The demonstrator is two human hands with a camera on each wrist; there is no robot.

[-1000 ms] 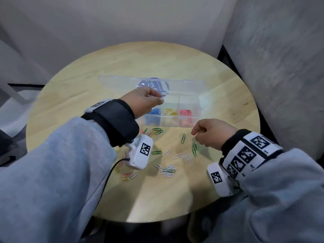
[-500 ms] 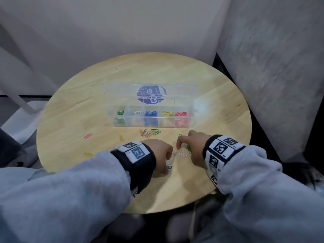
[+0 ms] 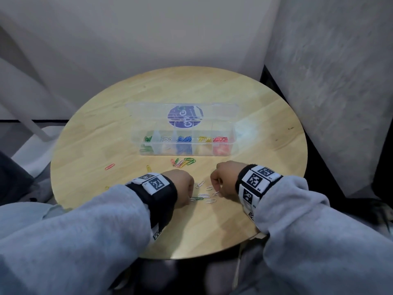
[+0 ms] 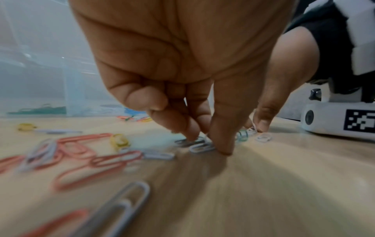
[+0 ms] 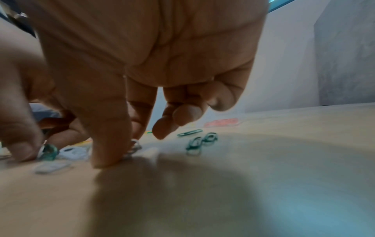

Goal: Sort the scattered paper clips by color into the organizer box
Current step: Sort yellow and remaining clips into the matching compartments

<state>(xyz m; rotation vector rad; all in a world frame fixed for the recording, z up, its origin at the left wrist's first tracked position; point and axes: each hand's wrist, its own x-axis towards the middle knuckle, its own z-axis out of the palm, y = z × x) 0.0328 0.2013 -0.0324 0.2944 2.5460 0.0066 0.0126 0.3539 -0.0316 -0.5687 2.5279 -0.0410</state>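
Both hands are picking: left hand (image 3: 181, 186) pinches a white clip (image 4: 202, 146) on the surface (image 3: 106, 145), right hand (image 3: 223, 179) another (image 5: 134, 148); next, lift each cleanly to the organizer box (image 3: 185, 153), well beyond.

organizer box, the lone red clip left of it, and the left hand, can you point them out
organizer box (image 3: 231, 143), head view, right end wall.
red clip (image 3: 109, 166), head view, middle of the clip, lying alone on the table.
left hand (image 3: 180, 186), head view, back of the hand.
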